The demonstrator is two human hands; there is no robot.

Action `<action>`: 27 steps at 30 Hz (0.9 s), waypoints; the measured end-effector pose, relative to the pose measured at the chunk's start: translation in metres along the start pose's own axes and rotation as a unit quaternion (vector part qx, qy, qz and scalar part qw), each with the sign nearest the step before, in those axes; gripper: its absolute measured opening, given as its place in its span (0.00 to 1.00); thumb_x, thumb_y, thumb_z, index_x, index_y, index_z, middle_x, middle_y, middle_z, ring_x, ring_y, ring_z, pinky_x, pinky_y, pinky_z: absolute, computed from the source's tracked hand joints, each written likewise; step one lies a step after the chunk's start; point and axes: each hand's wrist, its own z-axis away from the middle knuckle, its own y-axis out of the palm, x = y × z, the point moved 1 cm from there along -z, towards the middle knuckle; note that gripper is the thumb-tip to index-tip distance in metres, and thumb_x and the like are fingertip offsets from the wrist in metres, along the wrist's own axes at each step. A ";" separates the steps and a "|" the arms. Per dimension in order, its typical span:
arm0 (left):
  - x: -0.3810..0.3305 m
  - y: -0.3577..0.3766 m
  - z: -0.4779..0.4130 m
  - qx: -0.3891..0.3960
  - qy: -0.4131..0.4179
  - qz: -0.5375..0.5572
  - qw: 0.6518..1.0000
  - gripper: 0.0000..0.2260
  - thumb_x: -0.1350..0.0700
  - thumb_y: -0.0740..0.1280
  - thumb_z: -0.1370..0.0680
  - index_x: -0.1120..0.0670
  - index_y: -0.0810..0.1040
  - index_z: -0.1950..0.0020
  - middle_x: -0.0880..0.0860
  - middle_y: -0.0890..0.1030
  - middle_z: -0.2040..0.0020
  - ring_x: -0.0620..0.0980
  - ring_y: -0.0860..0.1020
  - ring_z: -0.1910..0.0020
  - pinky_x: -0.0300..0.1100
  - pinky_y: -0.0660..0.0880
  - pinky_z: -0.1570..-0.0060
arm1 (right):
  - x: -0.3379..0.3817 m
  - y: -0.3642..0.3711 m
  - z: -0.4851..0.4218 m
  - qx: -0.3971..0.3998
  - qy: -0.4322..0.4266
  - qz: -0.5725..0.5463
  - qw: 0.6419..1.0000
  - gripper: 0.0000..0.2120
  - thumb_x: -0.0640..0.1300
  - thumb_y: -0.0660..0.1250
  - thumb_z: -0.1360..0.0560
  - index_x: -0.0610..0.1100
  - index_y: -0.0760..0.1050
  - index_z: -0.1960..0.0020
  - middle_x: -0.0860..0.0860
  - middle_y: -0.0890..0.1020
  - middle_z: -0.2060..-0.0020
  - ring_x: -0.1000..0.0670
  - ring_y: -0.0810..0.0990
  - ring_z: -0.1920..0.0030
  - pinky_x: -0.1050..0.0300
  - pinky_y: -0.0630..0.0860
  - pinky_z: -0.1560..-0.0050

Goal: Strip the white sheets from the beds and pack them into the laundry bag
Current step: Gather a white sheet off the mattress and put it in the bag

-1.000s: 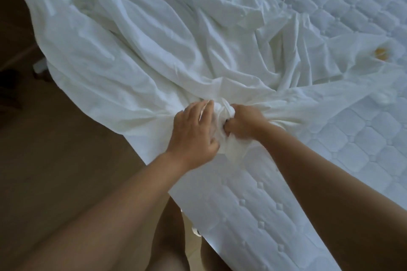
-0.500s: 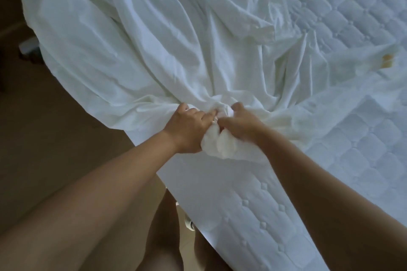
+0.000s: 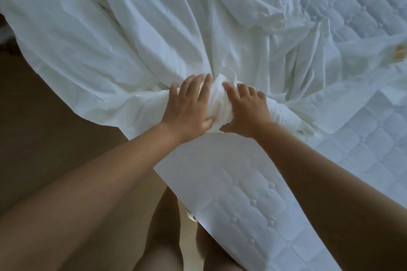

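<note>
white sheet lies loose and creased across the mattress. its near part is bunched into a wad at the mattress's near edge, and its left side hangs off that edge over the floor. left hand and right hand flank the wad, each grip closed round it, some fingertips buried in cloth. sheet's far end is cut off by the frame. yellow mark at the mattress's right side, partly cut off, nature unclear. bare legs beside the mattress, feet out of view.
</note>
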 end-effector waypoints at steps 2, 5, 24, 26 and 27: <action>0.001 0.014 0.022 0.006 0.092 -0.095 0.991 0.53 0.38 0.74 0.40 0.61 0.54 0.26 0.64 0.63 0.27 0.61 0.61 0.28 0.64 0.64 0.36 | -0.005 -0.008 -0.017 0.023 -0.002 -0.023 0.999 0.51 0.61 0.75 0.39 0.51 0.53 0.24 0.45 0.68 0.33 0.42 0.69 0.34 0.45 0.64 0.35; 0.008 0.023 0.010 0.113 0.089 -0.171 0.975 0.59 0.37 0.77 0.44 0.55 0.47 0.24 0.63 0.60 0.25 0.64 0.63 0.28 0.67 0.63 0.36 | -0.010 -0.020 -0.039 0.079 0.019 -0.083 0.993 0.48 0.59 0.78 0.41 0.52 0.59 0.27 0.47 0.75 0.40 0.43 0.75 0.42 0.50 0.70 0.41; -0.195 0.029 -0.023 0.371 0.331 -0.002 0.868 0.39 0.51 0.73 0.33 0.38 0.57 0.27 0.48 0.79 0.43 0.53 0.77 0.46 0.43 0.71 0.57 | -0.132 0.069 0.184 0.276 0.292 -0.475 0.783 0.46 0.65 0.80 0.56 0.58 0.74 0.39 0.57 0.82 0.47 0.49 0.79 0.45 0.46 0.72 0.38; -0.225 0.037 -0.007 0.359 0.373 -0.018 0.856 0.35 0.50 0.72 0.33 0.39 0.61 0.29 0.47 0.78 0.42 0.53 0.77 0.45 0.44 0.73 0.53 | -0.128 0.083 0.224 0.207 0.299 -0.472 0.803 0.47 0.64 0.79 0.49 0.55 0.69 0.33 0.56 0.78 0.41 0.49 0.76 0.40 0.51 0.70 0.37; -0.232 0.039 -0.004 0.351 0.379 -0.024 0.856 0.34 0.50 0.71 0.33 0.39 0.62 0.29 0.47 0.78 0.41 0.53 0.77 0.44 0.44 0.73 0.52 | -0.122 0.087 0.239 0.154 0.302 -0.457 0.823 0.44 0.61 0.78 0.42 0.51 0.66 0.30 0.54 0.76 0.39 0.48 0.75 0.38 0.54 0.70 0.39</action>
